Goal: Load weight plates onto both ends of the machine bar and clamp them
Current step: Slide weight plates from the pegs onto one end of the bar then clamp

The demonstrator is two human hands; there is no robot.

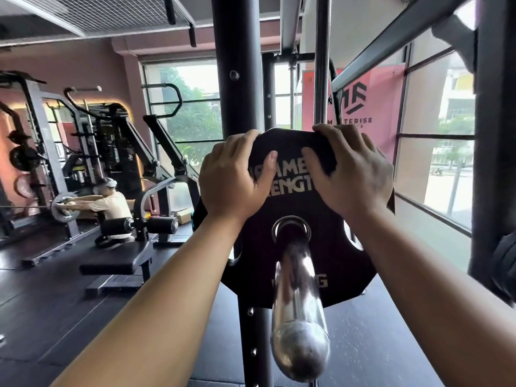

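A black weight plate (329,263) with pale lettering hangs on the chrome bar sleeve (298,311), which runs through its centre hole and points toward me. My left hand (231,180) grips the plate's upper left rim, thumb lying across the face. My right hand (354,174) holds the upper right rim the same way. Both forearms reach up from the bottom of the view. The sleeve's rounded end is bare, with no clamp on it that I can see. The bar's other end is out of view.
A black upright post (237,79) stands directly behind the plate, with a slanted frame rail (391,43) upper right. A padded bench (117,261) sits on the dark floor to the left. Farther left, a person (111,202) exercises among racks. Windows line the right side.
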